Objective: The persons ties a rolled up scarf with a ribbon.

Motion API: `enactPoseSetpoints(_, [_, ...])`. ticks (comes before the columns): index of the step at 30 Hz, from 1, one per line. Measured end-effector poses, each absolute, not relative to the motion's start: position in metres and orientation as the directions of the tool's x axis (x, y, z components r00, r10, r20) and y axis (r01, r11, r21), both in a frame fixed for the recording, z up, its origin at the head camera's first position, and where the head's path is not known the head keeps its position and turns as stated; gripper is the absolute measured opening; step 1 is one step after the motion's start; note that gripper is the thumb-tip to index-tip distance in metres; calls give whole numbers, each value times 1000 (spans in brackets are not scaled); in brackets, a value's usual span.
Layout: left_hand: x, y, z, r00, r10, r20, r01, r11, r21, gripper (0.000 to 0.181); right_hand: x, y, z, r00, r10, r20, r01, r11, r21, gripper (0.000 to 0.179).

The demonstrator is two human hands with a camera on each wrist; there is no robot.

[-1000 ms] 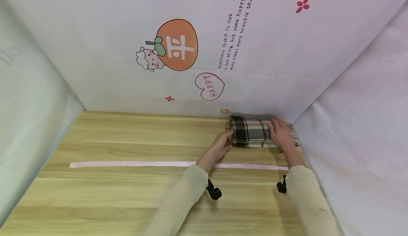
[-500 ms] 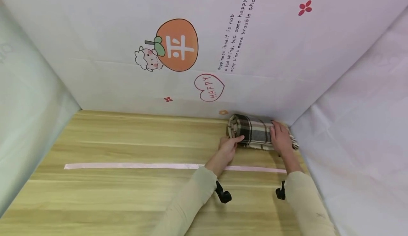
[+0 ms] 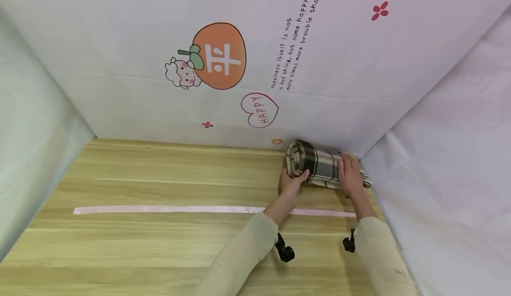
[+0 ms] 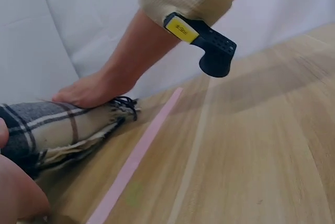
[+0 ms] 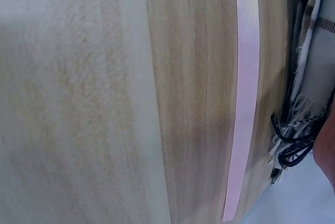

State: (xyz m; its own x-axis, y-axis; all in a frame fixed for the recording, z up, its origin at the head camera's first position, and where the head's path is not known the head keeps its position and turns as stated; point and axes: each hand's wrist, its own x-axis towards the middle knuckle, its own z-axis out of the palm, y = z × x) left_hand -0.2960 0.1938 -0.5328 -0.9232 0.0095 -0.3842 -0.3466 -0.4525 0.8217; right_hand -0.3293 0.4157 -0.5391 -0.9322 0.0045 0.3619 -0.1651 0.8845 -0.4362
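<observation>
At the far left, a white side panel (image 3: pixel 40 123) borders the wood-grain tabletop (image 3: pixel 159 247). A pink tape strip (image 3: pixel 159 209) crosses the tabletop and passes beneath the left forearm. On the white backdrop (image 3: pixel 119 43), an orange fruit print (image 3: pixel 220 56) and a red heart outline (image 3: pixel 260 110) reading "HAPPY" are noted. The left hand (image 3: pixel 290 185) grips the left end of a rolled plaid cloth (image 3: pixel 324 167), thumb on its near face. The roll lies in the tabletop's far right corner, at the foot of the backdrop, its coiled end facing left. The right hand (image 3: pixel 351 178) rests over the roll's right portion; whether its fingertips curl behind cannot be told. Dark and pale fringe (image 5: pixel 296 140) emerges at the right end, near the right side panel (image 3: pixel 447 167).
</observation>
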Motion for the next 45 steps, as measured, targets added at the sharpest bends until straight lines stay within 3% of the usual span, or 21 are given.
enactPoseSetpoints(5, [-296, 200, -531, -945, 0, -328, -291, -461, 839, 101, -329, 410, -538, -925, 7, 381, -178, 876, -449, 47])
enactPoseSetpoints(12, [-300, 210, -529, -949, -50, -312, -238, -538, 809, 84, -331, 397, -537, -914, 8, 405, -193, 870, -453, 46])
enactPoseSetpoints(20, [-308, 199, -523, -923, 50, -381, -305, -699, 647, 75, -334, 386, -536, -919, -18, 395, -202, 880, -429, 49])
enactPoseSetpoints(24, [-310, 194, -526, -910, 90, -404, -315, -784, 534, 78, -327, 388, -527, -934, -63, 353, -215, 886, -411, 53])
enactPoseSetpoints(30, [-312, 183, -523, -931, 132, -339, -288, -837, 465, 83, -319, 397, -491, -920, -196, 338, -302, 906, -297, 66])
enactPoseSetpoints(34, [-312, 175, -513, -943, 210, -257, -310, -837, 451, 68, -313, 401, -456, -929, -240, 281, -318, 907, -278, 74])
enactPoseSetpoints(39, [-313, 165, -501, -937, 301, -177, -349, -797, 493, 53, -308, 403, -412, -939, -304, 160, -341, 886, -313, 75])
enactPoseSetpoints(45, [-310, 156, -494, -912, 393, -121, -383, -703, 600, 52, -298, 407, -368, -939, -342, 20, -320, 854, -411, 62])
